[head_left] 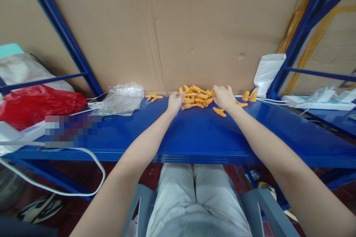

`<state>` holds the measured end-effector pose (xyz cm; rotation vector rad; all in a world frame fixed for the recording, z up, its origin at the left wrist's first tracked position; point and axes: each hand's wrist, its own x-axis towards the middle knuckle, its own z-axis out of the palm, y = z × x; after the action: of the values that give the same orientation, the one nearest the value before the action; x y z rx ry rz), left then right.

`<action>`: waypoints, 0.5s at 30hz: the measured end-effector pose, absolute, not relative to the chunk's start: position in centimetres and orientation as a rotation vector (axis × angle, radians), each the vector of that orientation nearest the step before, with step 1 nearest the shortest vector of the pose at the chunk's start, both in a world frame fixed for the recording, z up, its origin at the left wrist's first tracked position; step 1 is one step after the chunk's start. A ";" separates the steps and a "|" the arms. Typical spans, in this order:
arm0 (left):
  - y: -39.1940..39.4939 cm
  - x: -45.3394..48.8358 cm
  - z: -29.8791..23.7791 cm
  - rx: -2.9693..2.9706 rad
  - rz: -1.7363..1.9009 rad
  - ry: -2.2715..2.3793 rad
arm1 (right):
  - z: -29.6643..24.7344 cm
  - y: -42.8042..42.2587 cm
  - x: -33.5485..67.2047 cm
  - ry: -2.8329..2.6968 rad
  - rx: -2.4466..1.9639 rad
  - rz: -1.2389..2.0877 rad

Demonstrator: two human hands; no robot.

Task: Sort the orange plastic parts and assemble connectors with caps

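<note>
Orange plastic corkscrew parts lie in a pile (196, 98) at the back of the blue shelf, between my two hands. At the pile's left edge my left hand (175, 103) is closed on an orange corkscrew handle (181, 90). My right hand (223, 96) pinches an orange tapered sleeve (211, 93) over the pile's right side. Its fingers partly cover the sleeve. A loose orange handle (219, 112) lies just below that hand. Farther left are corkscrews (153, 97) with bare metal spirals. Orange sleeves (246, 95) stand upright on the right.
A cardboard sheet (194, 29) rises behind the blue shelf (194, 133). Clear plastic bags (122, 98) and a red bag (44, 103) are on the left. At right are a white pouch (268, 74) and a power strip (317, 103). A white cable (97, 163) hangs at the front left.
</note>
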<state>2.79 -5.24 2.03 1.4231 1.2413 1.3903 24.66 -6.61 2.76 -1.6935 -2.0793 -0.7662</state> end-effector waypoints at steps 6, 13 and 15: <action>-5.1 2.7 2.0 1.399 1.408 1.245 | 2.6 -5.7 27.0 -1.880 -1.671 -0.664; -5.5 2.8 2.1 1.389 1.397 1.211 | 4.1 -6.0 32.6 -1.332 -2.026 -0.299; -5.4 2.8 2.0 1.387 1.390 1.206 | 4.2 -6.4 34.5 -1.186 -2.146 -0.153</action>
<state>2.81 -5.43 2.05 1.3874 1.2057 1.3900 34.48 -6.43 4.23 -2.1461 -1.1864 -0.1535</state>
